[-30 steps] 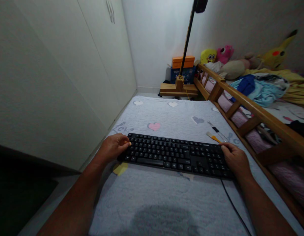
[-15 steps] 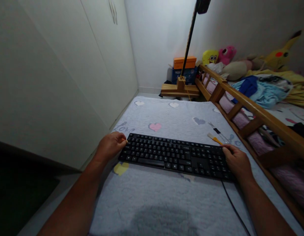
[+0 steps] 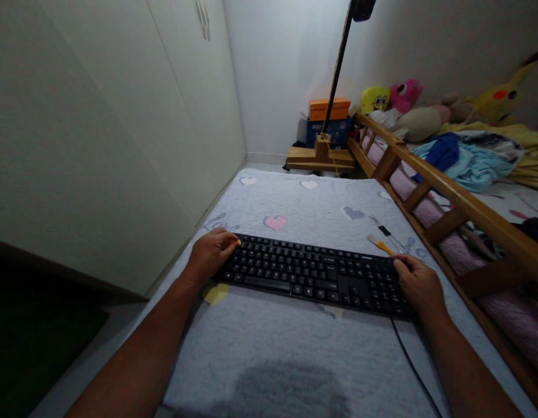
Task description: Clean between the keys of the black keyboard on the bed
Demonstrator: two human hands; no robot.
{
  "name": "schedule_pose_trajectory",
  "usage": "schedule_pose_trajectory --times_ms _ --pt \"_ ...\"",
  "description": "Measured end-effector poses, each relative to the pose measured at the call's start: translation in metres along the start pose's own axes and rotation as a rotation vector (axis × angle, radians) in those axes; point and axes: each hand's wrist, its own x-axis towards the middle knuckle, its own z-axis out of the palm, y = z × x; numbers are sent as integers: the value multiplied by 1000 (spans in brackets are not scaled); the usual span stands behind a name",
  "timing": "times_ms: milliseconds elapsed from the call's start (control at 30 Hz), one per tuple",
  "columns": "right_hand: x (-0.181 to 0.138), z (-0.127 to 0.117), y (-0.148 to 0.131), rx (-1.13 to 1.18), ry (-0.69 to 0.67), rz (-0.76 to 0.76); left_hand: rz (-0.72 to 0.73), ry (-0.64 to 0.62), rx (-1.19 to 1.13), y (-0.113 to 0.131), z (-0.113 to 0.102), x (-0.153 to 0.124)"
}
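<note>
A black keyboard lies across the pale cloth. My right hand grips its right end, thumb on top and the other fingers mostly hidden. Over the top left corner of the keys is my left hand, its fingers pinched together. A tiny pale bit shows at those fingertips, too small to name. From the keyboard's near edge a black cable runs toward me. Just beyond my right hand lie a brush with a yellow handle and a thin tool with a black middle.
The heart-patterned cloth covers the surface under the keyboard. A wooden bed rail runs along the right, with plush toys and clothes behind it. White cupboard doors stand at left. A wooden stand and boxes are at the back.
My left hand has moved right and slightly away from me, from beside the keyboard's left edge to over its top left keys. The right hand keeps its grip.
</note>
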Motion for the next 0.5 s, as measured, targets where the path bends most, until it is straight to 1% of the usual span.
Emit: schedule_pose_trajectory --times_ms 200,333,500 --pt "0 -1 -1 -3 -24 12 -43 22 69 -6 -2 0" --pt "0 0 1 -10 -24 3 -79 35 132 -4 -6 -2" --pt "1 0 3 -5 -11 1 -137 67 213 -10 -12 -2"
